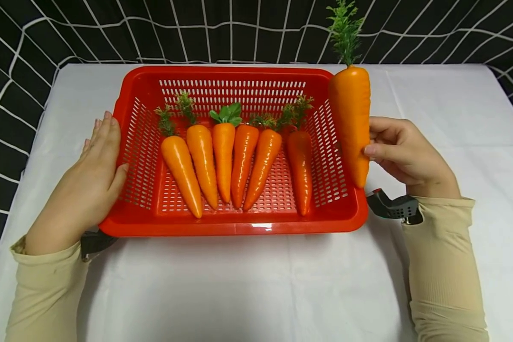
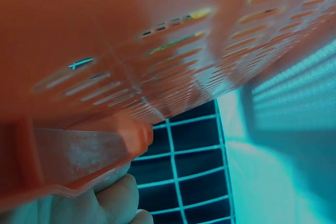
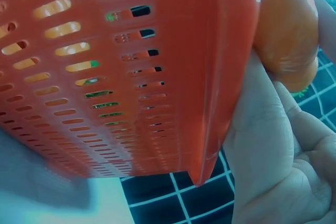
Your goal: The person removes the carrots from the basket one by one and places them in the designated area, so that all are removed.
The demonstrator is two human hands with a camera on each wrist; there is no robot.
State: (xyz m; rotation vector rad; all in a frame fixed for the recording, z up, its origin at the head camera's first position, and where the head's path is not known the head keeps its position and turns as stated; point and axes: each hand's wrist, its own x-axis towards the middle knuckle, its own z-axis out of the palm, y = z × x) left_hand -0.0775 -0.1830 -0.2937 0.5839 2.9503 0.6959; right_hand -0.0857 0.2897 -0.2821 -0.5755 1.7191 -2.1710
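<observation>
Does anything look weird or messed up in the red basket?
One thing: the third carrot from the left in the basket has broad, flat leaves, while the other tops look feathery. Nothing looks spilled or broken.

An orange carrot, leafy end pointing away, is pinched by the right hand at the right rim of a slotted red basket, its left side touched by the left hand, with six smaller carrots lying inside.
</observation>
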